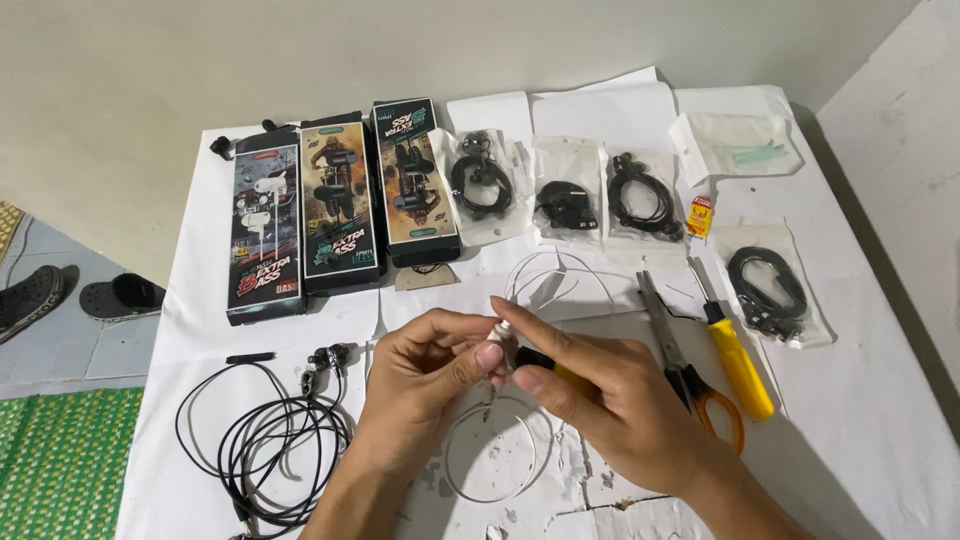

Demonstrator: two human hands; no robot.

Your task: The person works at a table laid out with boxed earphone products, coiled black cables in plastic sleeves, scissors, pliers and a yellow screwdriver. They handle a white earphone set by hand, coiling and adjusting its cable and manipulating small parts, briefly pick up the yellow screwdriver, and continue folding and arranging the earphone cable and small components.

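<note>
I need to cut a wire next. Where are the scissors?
The scissors lie on the white table, just right of the right hand and beside the yellow screwdriver.

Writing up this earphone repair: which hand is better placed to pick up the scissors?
Right hand, probably: the scissors lie just beside it, while the left hand pinches the white earphone piece farther away.
</note>
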